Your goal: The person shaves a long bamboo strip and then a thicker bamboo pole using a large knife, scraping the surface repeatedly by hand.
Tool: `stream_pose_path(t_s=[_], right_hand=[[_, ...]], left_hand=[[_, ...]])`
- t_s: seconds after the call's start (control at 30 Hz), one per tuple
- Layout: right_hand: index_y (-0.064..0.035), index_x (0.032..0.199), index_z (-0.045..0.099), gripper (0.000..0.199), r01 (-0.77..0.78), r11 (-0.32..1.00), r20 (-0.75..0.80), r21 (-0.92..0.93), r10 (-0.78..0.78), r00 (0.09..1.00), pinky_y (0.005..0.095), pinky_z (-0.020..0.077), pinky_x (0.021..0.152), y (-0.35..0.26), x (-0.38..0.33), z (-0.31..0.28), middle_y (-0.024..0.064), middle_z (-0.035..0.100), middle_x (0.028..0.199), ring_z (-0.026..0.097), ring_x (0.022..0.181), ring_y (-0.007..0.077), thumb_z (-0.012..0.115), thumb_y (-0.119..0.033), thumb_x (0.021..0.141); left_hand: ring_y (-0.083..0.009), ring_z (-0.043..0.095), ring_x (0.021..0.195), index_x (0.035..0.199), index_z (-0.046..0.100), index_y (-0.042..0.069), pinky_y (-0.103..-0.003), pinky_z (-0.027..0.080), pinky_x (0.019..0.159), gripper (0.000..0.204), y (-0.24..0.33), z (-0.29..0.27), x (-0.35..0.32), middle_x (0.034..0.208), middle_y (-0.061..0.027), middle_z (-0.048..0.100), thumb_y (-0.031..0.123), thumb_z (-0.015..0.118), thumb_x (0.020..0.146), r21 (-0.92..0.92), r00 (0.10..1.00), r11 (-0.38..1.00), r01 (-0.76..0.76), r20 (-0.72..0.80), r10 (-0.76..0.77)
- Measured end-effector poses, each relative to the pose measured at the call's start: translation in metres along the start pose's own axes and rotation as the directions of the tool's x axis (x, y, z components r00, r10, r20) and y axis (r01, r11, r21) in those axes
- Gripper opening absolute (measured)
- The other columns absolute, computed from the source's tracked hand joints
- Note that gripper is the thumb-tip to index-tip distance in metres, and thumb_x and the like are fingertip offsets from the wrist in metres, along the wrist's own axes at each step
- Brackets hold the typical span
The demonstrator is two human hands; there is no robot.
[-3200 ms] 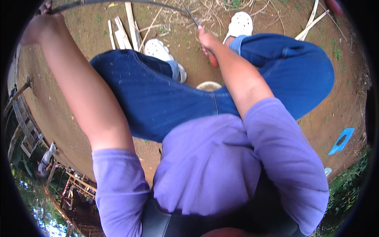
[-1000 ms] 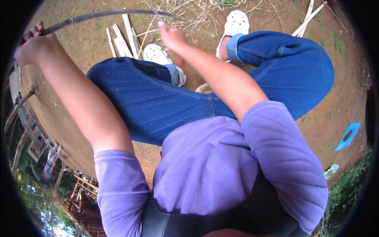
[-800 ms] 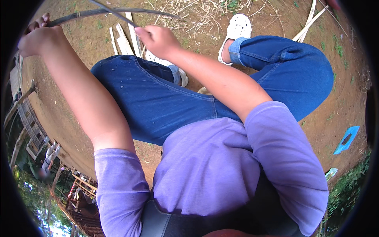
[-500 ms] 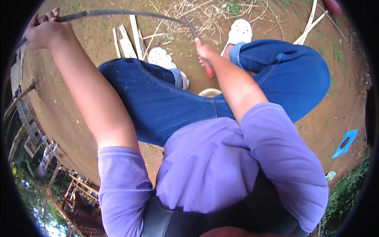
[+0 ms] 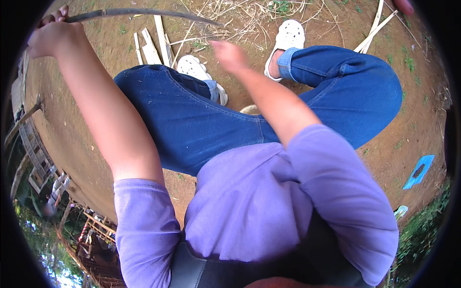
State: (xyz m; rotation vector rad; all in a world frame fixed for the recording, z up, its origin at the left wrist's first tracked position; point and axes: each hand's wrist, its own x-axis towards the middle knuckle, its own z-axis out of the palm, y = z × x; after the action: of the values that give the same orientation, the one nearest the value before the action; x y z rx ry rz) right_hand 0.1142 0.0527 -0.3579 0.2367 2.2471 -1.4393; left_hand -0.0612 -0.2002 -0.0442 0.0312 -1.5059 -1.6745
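Observation:
At the far left, my left hand (image 5: 55, 36) is closed round a long, dark, slightly bowed strip (image 5: 144, 11), which looks like split bamboo with a node along it. The strip reaches rightward over the ground and ends near the litter of shavings. My right hand (image 5: 231, 56), blurred by motion, is closed on a knife just below the strip's free end. Only a faint smear of the knife blade (image 5: 209, 34) shows; its handle is hidden in the hand.
Pale curled shavings (image 5: 249, 21) litter the dirt ahead. Flat split pieces (image 5: 151, 48) lie by my left white clog (image 5: 192, 67); more pale strips (image 5: 377, 31) lie at the far right. Under me is a low seat (image 5: 249, 110). A blue sheet (image 5: 418, 172) lies right.
My right hand has swung left and slightly away from me with the knife, whose red handle showed before. My left hand and the strip have shifted slightly up and left.

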Motion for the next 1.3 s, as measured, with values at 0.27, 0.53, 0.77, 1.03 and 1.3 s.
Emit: stream_pose_path(t_s=[0.27,0.53,0.77,1.03,1.3], right_hand=[[0.0028,0.093,0.062,0.086,-0.647,0.761,0.270,-0.044,0.633,0.726,0.0422,0.0550,0.057,0.044,0.010,-0.010,0.0107,0.063,0.069,0.064,0.058,0.0233,0.027,-0.076,0.095],[-0.0081,0.085,0.050,0.071,-0.617,0.656,0.373,0.436,0.492,0.787,0.0364,0.0502,0.052,0.022,0.049,-0.015,0.0017,0.047,0.064,0.051,0.053,0.0160,0.031,-0.076,0.095],[-0.0030,0.077,0.064,0.075,-0.411,0.912,0.165,-0.008,0.406,0.899,0.0395,0.0537,0.065,-0.030,0.031,-0.021,0.0094,0.062,0.069,0.058,0.054,0.0202,0.030,-0.065,0.101],[-0.0053,0.078,0.063,0.068,0.186,0.982,0.190,0.005,-0.184,0.964,0.0412,0.0493,0.068,-0.108,0.011,-0.010,0.0109,0.061,0.070,0.061,0.070,0.0248,0.032,-0.060,0.104],[0.0016,0.094,0.059,0.079,-0.635,0.773,0.215,0.003,0.619,0.755,0.0484,0.0557,0.070,0.032,0.043,-0.033,0.0135,0.063,0.074,0.066,0.071,0.0251,0.031,-0.072,0.097]], left_hand=[[-0.0162,0.025,0.044,0.072,0.034,0.008,-0.036,0.034,0.048,0.014,0.006,-0.025,0.005,0.056,-0.0014,0.021,0.005,0.039,0.085,0.016,1.000,0.999,0.030,0.002,-0.030],[-0.0165,0.022,0.045,0.071,0.029,0.012,-0.036,0.031,0.048,0.012,0.011,-0.037,0.013,0.056,-0.0001,0.021,0.008,0.036,0.081,-0.041,0.998,0.998,0.048,-0.027,-0.049],[-0.0170,0.022,0.046,0.069,0.026,0.012,-0.037,0.032,0.049,0.014,0.002,-0.021,0.004,0.057,-0.0008,0.020,0.009,0.036,0.079,0.044,0.999,0.998,0.045,-0.001,-0.045],[-0.0171,0.021,0.046,0.068,0.025,0.013,-0.036,0.032,0.048,0.018,-0.010,-0.032,0.018,0.058,-0.0016,0.019,0.009,0.037,0.081,0.059,0.999,0.998,0.034,-0.015,-0.033],[-0.0175,0.023,0.043,0.064,0.022,0.016,-0.037,0.032,0.048,0.023,-0.009,-0.038,0.009,0.054,-0.0005,0.020,0.008,0.036,0.080,0.029,0.994,0.995,0.091,0.054,-0.092]])
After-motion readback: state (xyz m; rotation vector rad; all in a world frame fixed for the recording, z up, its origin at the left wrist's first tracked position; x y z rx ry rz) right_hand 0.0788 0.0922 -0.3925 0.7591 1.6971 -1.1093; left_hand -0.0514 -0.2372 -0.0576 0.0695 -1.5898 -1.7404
